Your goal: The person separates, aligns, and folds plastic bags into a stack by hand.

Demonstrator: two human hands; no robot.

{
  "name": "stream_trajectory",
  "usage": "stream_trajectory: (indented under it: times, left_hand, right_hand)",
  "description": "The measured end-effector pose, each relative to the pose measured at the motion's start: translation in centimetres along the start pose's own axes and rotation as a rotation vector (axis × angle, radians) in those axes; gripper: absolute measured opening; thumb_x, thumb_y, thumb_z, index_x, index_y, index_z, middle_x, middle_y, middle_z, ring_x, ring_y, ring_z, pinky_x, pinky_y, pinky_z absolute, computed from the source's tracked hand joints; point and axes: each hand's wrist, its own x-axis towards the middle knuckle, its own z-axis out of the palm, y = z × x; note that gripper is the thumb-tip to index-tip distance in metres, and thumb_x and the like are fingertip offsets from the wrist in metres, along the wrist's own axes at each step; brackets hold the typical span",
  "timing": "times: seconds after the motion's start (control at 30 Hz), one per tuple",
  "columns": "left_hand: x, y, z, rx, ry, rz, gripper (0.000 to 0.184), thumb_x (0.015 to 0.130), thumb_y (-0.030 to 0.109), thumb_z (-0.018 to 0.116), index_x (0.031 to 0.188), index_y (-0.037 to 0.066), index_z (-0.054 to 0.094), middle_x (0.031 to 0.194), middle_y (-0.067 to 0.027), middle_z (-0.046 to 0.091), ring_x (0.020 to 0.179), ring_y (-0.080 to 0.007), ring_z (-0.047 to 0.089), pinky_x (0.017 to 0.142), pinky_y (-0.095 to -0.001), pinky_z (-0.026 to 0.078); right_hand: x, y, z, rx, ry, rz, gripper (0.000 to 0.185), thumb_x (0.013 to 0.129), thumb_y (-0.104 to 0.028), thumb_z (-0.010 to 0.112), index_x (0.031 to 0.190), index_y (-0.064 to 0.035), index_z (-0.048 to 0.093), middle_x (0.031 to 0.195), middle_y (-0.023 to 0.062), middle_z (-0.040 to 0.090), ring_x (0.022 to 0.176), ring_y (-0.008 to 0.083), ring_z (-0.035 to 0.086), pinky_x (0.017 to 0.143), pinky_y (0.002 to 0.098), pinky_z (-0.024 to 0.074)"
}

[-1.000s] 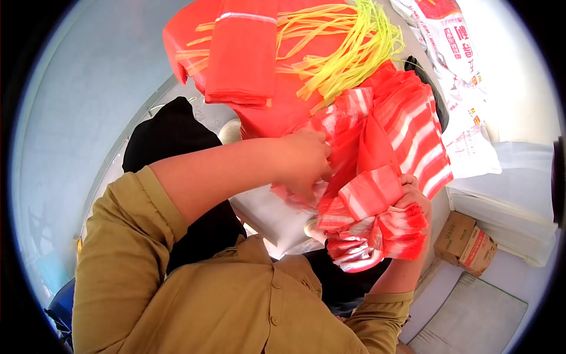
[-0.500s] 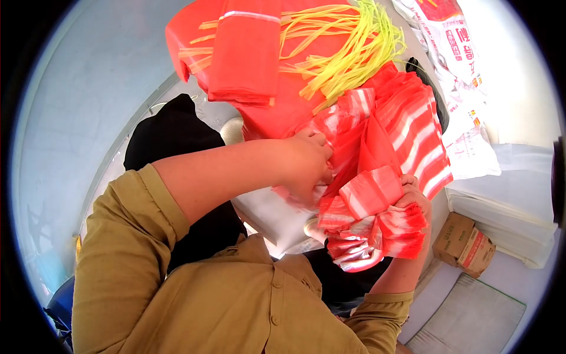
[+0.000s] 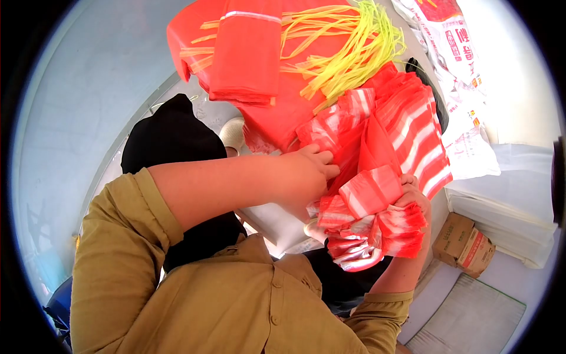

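A thick bundle of red plastic bags with white stripes point(image 3: 413, 133) spreads in front of me, its lower part folded into a bunch. My right hand point(image 3: 411, 194) grips the folded bunch from its right side, fingers bent over the edge. At the left side of the bundle is my left hand point(image 3: 309, 174), its fingers curled in against the red plastic. The hand itself hides its thumb and whatever lies under the palm. Beyond the hands, a flat folded stack of red bags point(image 3: 246, 59) lies beside a heap of yellow-green plastic strips point(image 3: 359, 50).
A red sheet point(image 3: 271, 121) lies beneath the stack and strips. White printed sacks point(image 3: 457, 71) stand at the upper right. A cardboard box point(image 3: 463, 243) and a grey panel point(image 3: 469, 312) are at the lower right. My knee in black cloth point(image 3: 168, 135) is at the left.
My left hand has shifted slightly left, away from the folded bunch, and its fingers have moved a little. The right hand and the bundle look much the same.
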Motion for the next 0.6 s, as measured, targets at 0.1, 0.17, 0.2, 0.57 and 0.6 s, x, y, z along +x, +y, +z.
stream_trajectory:
  times: [0.1,0.17,0.2,0.57,0.6]
  left_hand:
    - [0.1,0.0,1.0,0.003,-0.096,0.025,0.051,0.078,0.055,0.078,0.1,0.009,0.083,0.123,-0.009,0.067,0.12,-0.0304,0.051,0.103,-0.044,0.04]
    - [0.0,1.1,-0.7,-0.027,-0.247,0.021,0.057,0.08,0.055,0.078,0.108,0.006,0.081,0.118,-0.0129,0.071,0.116,-0.0337,0.058,0.098,-0.0462,0.046]
    - [0.1,1.2,-0.6,-0.08,-0.333,-0.008,0.056,0.082,0.055,0.077,0.11,0.007,0.08,0.115,-0.0139,0.072,0.113,-0.0346,0.061,0.096,-0.0474,0.048]
    - [0.3,0.9,0.3,-0.22,-0.738,-0.117,0.04,0.09,0.044,0.07,0.108,0.009,0.079,0.106,-0.0171,0.076,0.1,-0.0418,0.07,0.084,-0.0531,0.055]
    - [0.3,0.1,-0.3,-0.249,-0.667,-0.098,0.038,0.091,0.042,0.069,0.106,0.008,0.079,0.107,-0.0177,0.075,0.1,-0.0419,0.07,0.084,-0.0528,0.055]
  right_hand:
    - [-0.1,0.4,-0.3,-0.011,-0.013,-0.015,0.023,0.064,0.003,0.086,0.073,-0.0069,0.066,0.089,-0.0003,0.068,0.118,0.0258,0.051,0.102,0.0354,0.0431]
    - [-0.2,0.5,-0.3,-0.007,-0.022,-0.028,0.022,0.065,0.003,0.085,0.074,-0.0067,0.067,0.091,0.0001,0.069,0.119,0.026,0.051,0.102,0.0356,0.0433]
    - [-0.2,0.4,-0.3,-0.016,-0.025,-0.035,0.022,0.065,0.002,0.085,0.075,-0.0069,0.068,0.092,0.0003,0.07,0.119,0.0261,0.051,0.103,0.036,0.0435]
    - [-0.1,-0.9,0.6,-0.026,-0.047,-0.025,0.018,0.068,-0.006,0.086,0.079,-0.0092,0.072,0.096,-0.0008,0.074,0.118,0.0269,0.052,0.102,0.0382,0.0452]
    - [-0.1,-0.7,0.4,-0.032,-0.056,-0.028,0.017,0.068,-0.006,0.085,0.079,-0.0088,0.072,0.096,-0.0004,0.074,0.117,0.0272,0.053,0.101,0.0385,0.0453]
